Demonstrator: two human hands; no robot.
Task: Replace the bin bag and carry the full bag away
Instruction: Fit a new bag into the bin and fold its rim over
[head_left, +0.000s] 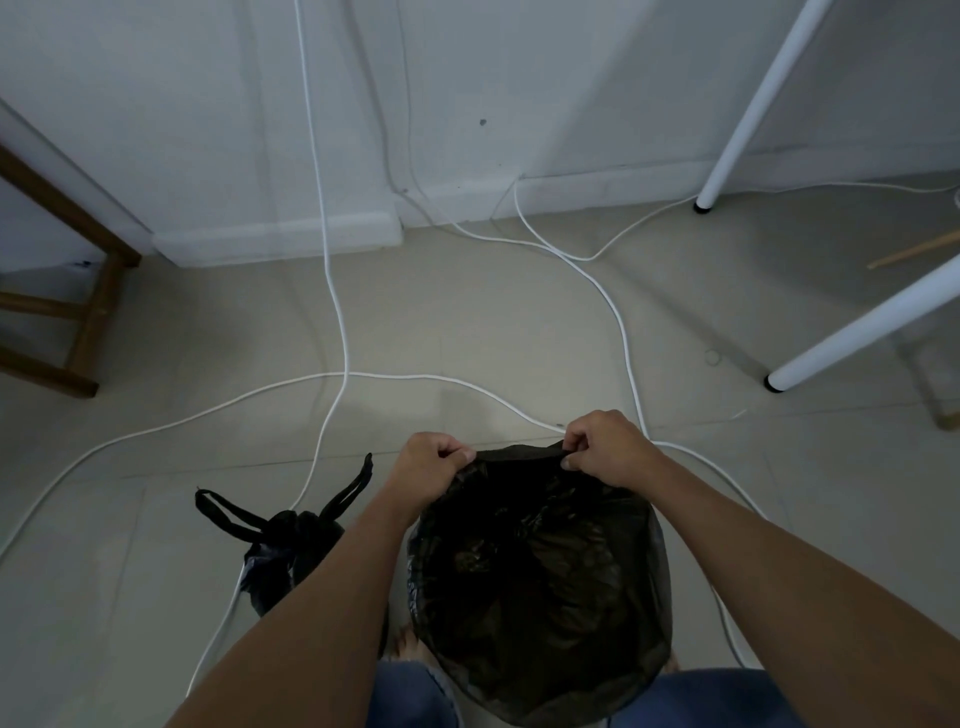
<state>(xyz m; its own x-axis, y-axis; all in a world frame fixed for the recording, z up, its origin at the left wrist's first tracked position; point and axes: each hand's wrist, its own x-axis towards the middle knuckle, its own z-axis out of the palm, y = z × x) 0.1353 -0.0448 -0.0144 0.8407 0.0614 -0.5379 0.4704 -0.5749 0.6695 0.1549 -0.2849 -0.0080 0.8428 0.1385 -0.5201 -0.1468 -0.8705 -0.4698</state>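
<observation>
No writing shows up anywhere in this view: no label, brand, number or sign that can be read. The black bag (540, 571) at lower centre is plain and unprinted, and the tied black bag (283, 545) to its left has only a pale patch too dim to make out as lettering.
</observation>
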